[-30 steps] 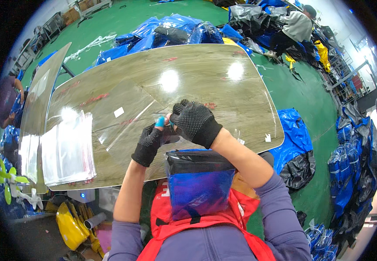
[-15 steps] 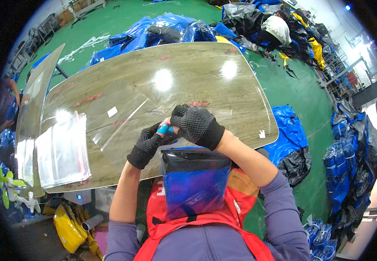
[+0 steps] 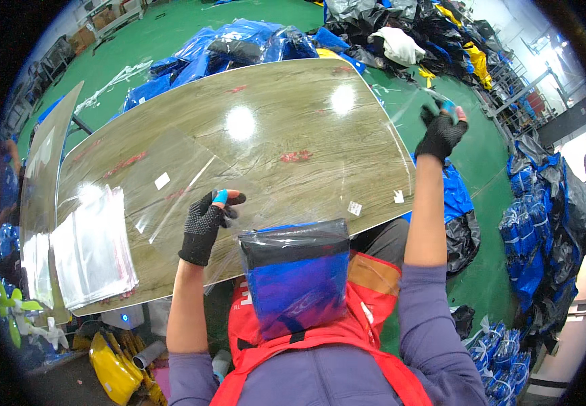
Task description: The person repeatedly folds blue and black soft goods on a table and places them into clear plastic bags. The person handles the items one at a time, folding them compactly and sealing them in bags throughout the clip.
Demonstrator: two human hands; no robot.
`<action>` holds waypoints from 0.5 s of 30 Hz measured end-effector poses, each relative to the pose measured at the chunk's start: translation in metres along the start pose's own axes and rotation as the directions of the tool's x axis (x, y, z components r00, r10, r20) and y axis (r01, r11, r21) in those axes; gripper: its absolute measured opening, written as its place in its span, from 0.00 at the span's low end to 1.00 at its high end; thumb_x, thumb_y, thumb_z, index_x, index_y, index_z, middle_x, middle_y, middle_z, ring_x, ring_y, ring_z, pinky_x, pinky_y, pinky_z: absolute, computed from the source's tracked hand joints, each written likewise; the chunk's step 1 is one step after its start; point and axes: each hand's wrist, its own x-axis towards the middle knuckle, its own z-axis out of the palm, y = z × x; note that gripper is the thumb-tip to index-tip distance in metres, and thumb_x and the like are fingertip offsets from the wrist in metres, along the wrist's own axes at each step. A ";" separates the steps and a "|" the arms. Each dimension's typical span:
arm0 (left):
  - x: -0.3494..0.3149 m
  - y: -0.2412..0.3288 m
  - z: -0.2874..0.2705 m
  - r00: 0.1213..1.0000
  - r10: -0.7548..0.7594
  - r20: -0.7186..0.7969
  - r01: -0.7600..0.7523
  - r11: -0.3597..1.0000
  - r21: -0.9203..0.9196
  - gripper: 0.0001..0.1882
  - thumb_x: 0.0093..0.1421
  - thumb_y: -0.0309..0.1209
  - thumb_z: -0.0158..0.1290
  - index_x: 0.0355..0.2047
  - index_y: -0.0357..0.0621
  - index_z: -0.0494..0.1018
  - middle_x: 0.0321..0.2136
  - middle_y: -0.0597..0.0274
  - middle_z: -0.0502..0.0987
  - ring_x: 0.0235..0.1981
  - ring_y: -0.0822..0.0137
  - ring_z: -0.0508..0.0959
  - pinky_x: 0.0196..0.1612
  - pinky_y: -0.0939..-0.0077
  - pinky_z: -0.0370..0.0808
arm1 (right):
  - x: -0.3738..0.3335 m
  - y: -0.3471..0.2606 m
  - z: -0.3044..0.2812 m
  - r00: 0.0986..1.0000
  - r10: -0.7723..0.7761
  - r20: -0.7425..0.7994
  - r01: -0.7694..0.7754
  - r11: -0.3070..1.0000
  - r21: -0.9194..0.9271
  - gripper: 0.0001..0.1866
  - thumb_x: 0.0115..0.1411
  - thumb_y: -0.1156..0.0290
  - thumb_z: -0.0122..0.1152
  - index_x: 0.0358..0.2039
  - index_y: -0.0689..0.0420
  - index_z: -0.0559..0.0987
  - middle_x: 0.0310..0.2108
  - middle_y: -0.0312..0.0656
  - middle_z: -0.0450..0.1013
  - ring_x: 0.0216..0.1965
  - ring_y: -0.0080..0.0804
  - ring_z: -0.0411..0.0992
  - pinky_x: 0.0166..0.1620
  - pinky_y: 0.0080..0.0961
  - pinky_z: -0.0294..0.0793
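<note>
A clear plastic bag (image 3: 297, 279) with a folded blue and black sheet inside rests upright on my lap, leaning against the red apron (image 3: 374, 294). Its see-through top end lies toward the table edge. Above that end is my left hand (image 3: 206, 224), in a black dotted glove with blue wrap on one finger; its fingers are loosely bent and apart, and I see nothing in them. Out past the table's right edge, my right hand (image 3: 441, 132) is raised with fingers spread and slightly blurred. A faint clear streak shows beside it, too thin to make out.
The wood-patterned table (image 3: 306, 128) bears a stack of clear bags (image 3: 93, 247) at left and a clear sheet (image 3: 181, 183). Blue packages (image 3: 239, 47) are heaped behind it. Piled sheets (image 3: 435, 34) lie far right, with bundled blue ones (image 3: 529, 230) nearer. A person in white (image 3: 401, 46) bends there.
My hands have come apart from above the bag. The right swung up and right beyond the table; the left moved slightly left. A small white label now shows near the table's front edge.
</note>
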 end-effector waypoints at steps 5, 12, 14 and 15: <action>0.000 0.009 -0.013 0.983 -0.131 0.129 0.141 0.987 -0.073 0.24 0.65 0.46 0.45 0.51 0.40 0.71 0.38 0.55 0.81 0.30 0.73 0.77 0.28 0.80 0.70 | -0.061 0.085 0.066 0.777 -0.117 0.618 -0.374 0.704 0.603 0.22 0.63 0.56 0.57 0.53 0.53 0.74 0.40 0.36 0.79 0.14 0.14 0.57 0.18 0.15 0.57; -0.033 0.003 -0.012 0.964 -0.046 0.261 0.174 0.853 -0.493 0.31 0.63 0.50 0.48 0.57 0.37 0.65 0.63 0.44 0.58 0.55 0.48 0.71 0.57 0.54 0.67 | -0.114 0.044 0.031 0.731 -0.370 0.574 -0.414 0.429 0.803 0.20 0.62 0.58 0.57 0.46 0.62 0.74 0.53 0.50 0.69 0.51 0.44 0.72 0.53 0.34 0.73; -0.049 -0.006 -0.012 0.964 0.088 0.249 0.024 0.910 -0.413 0.30 0.64 0.49 0.47 0.56 0.37 0.67 0.64 0.44 0.56 0.58 0.49 0.67 0.61 0.53 0.62 | -0.137 0.056 0.012 0.701 -0.307 0.644 -0.258 0.732 0.630 0.14 0.62 0.62 0.58 0.38 0.61 0.79 0.52 0.50 0.71 0.57 0.37 0.67 0.61 0.37 0.63; -0.057 -0.010 -0.012 0.946 0.172 0.275 -0.095 0.957 -0.273 0.27 0.64 0.48 0.46 0.53 0.37 0.70 0.64 0.46 0.57 0.61 0.51 0.65 0.64 0.55 0.58 | -0.152 0.065 0.013 0.711 -0.414 0.568 -0.031 0.789 0.614 0.10 0.61 0.67 0.59 0.38 0.60 0.80 0.52 0.50 0.72 0.58 0.38 0.66 0.62 0.38 0.61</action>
